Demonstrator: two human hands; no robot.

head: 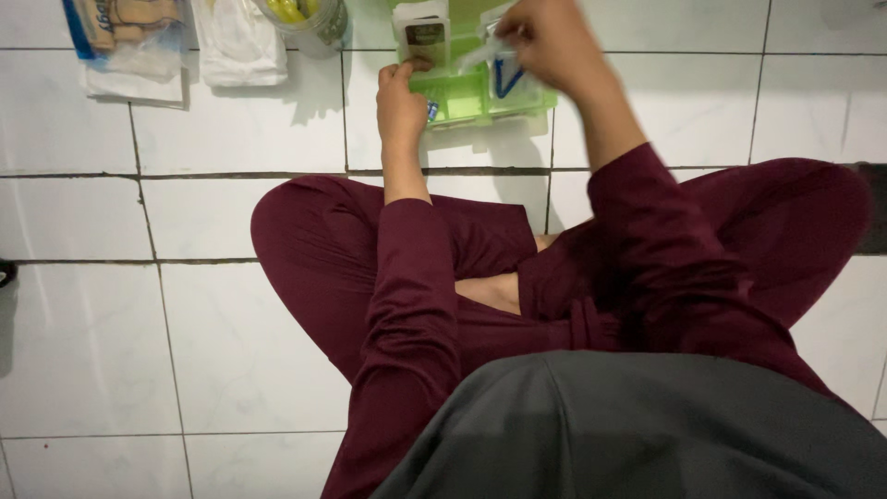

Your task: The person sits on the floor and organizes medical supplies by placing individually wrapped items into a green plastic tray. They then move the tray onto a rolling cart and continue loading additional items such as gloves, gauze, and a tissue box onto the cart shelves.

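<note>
I sit cross-legged on a white tiled floor (231, 222) in dark red clothes. A green plastic tray (462, 97) with compartments lies on the tiles in front of my knees. My left hand (402, 102) rests on the tray's left edge, fingers curled around a small white packet with a dark label (425, 35). My right hand (545, 37) hovers above the tray's right side and pinches a thin, clear, blurred item (485, 54). A blue loop-shaped thing (506, 81) lies in the tray under that hand.
At the top left lie a blue-edged plastic packet (120, 37), a white folded bag (240, 42) and a clear jar with yellow contents (309, 18). A dark object (5, 273) pokes in at the left edge. Grout lines cross the tiles.
</note>
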